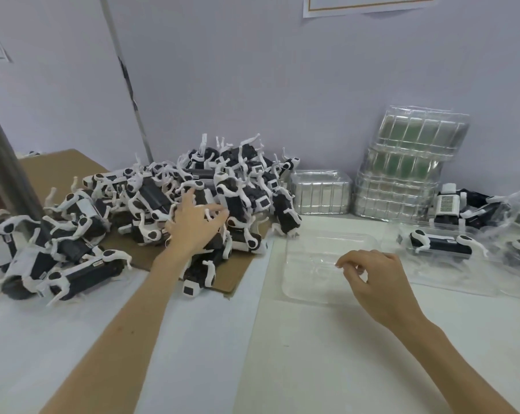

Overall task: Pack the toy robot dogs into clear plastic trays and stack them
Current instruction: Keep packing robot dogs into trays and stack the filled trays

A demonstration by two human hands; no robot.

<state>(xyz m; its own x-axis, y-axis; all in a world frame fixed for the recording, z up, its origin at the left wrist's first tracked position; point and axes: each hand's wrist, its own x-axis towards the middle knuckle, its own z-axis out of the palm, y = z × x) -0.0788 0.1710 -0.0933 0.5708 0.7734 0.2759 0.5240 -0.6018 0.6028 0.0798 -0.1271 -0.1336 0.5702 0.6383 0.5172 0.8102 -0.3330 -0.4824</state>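
A big heap of black-and-white toy robot dogs (pixel 151 204) covers a sheet of cardboard (pixel 151 258) on the left half of the table. My left hand (pixel 193 225) reaches into the heap with fingers spread, touching the dogs without gripping any. An empty clear plastic tray (pixel 309 258) lies flat in front of me at centre right. Over its near right part hovers my right hand (pixel 372 276), fingers loosely curled and holding nothing. To the right, clear trays with dogs in them (pixel 441 243) lie on the table.
Stacks of empty clear trays (pixel 408 162) lean against the back wall at right, with a lower stack (pixel 320 191) beside them. A grey metal post (pixel 5 165) rises at the far left. The table top (pixel 312 354) is white.
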